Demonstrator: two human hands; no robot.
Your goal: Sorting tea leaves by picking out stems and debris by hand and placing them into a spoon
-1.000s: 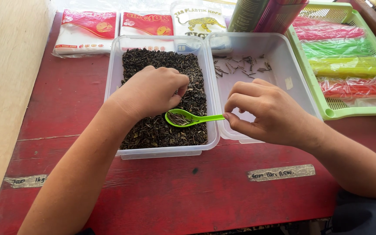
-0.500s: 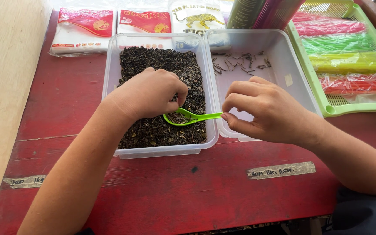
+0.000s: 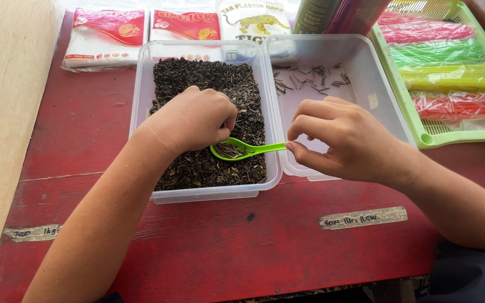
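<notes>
My left hand (image 3: 192, 120) hovers over a clear plastic tub (image 3: 141, 101) full of dark dried leaves (image 3: 209, 78), its fingers pinched together just above the bowl of a small green spoon (image 3: 248, 150). The spoon's bowl holds a few thin pale stems. My right hand (image 3: 343, 137) grips the spoon's handle between thumb and fingers, over the near end of a second clear tub (image 3: 366, 67). That second tub holds only a scatter of thin stems (image 3: 307, 81) at its far end.
Both tubs sit on a red wooden table (image 3: 225, 247) with two strips of written tape near the front. A green basket (image 3: 416, 112) of coloured wrapped bundles stands at the right. Packets of plastic bags (image 3: 108, 33) lie behind the tubs. A pale board runs along the left.
My left hand's fingers have dropped closer to the spoon's bowl. The spoon and my right hand have barely moved. The view has shifted slightly.
</notes>
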